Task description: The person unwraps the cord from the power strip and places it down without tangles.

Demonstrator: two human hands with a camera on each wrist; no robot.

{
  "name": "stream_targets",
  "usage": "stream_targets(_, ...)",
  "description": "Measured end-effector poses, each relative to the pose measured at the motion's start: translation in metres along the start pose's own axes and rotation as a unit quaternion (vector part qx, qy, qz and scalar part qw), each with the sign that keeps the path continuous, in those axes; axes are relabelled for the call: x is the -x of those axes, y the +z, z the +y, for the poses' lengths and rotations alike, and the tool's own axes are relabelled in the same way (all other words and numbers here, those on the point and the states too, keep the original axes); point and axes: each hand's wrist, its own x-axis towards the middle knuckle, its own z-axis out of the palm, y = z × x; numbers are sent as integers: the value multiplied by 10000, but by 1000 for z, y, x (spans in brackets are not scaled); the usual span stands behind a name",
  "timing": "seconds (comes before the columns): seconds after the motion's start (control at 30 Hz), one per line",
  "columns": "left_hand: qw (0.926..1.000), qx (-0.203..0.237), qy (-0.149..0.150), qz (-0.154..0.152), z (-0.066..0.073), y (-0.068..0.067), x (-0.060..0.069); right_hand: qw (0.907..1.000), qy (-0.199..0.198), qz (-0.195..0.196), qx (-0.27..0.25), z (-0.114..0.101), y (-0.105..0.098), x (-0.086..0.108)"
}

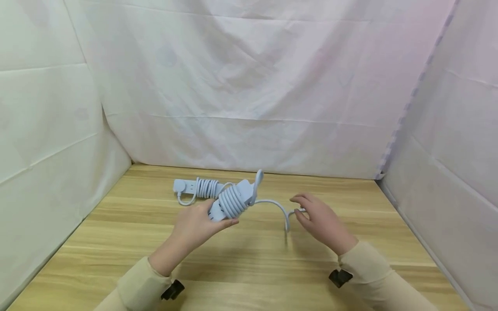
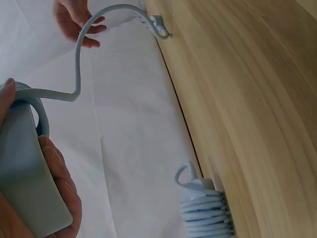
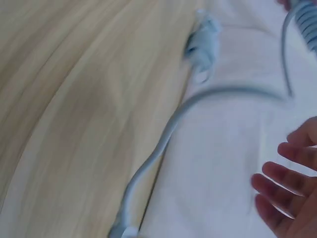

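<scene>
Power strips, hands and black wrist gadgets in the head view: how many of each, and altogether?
Power strips: 2 (held strip, lying strip)
Hands: 2 (left hand, right hand)
Black wrist gadgets: 2 (left gadget, right gadget)
Total: 6

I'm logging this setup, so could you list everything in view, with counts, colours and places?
Near strip: one, pale blue, in the left hand
Far strip: one, pale blue, on the table, beyond the near one
Plug: one clear, pale blue, on the far strip's left end
Loose cord: one, pale blue, from near strip toward the right hand
Table: one, light wood
Cloth: pieces unclear, white, behind and both sides
Left hand: one, gripping the near strip
Right hand: one, by the loose cord
Sleeves: two, beige, on the forearms
Wrist devices: two, black, at the cuffs
</scene>
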Motion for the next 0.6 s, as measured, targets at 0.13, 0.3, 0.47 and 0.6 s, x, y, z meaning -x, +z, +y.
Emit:
stream_targets(0.13, 9997, 227, -24, 62, 7, 1, -4, 9939, -715, 795, -275, -20, -1, -4)
stream_targets(0.3, 9997, 220, 9, 92, 14, 2, -5, 9811, -1428, 1260, -329, -42, 7, -8)
stream_targets(0.47, 9996, 247, -2, 146, 18, 1, -8, 9783, -1584, 1244, -490, -63, 19, -12)
stream_targets(0.6, 9993, 215, 94, 306, 20, -1, -12, 9780, -1495, 1054, -1001, -78, 27, -21)
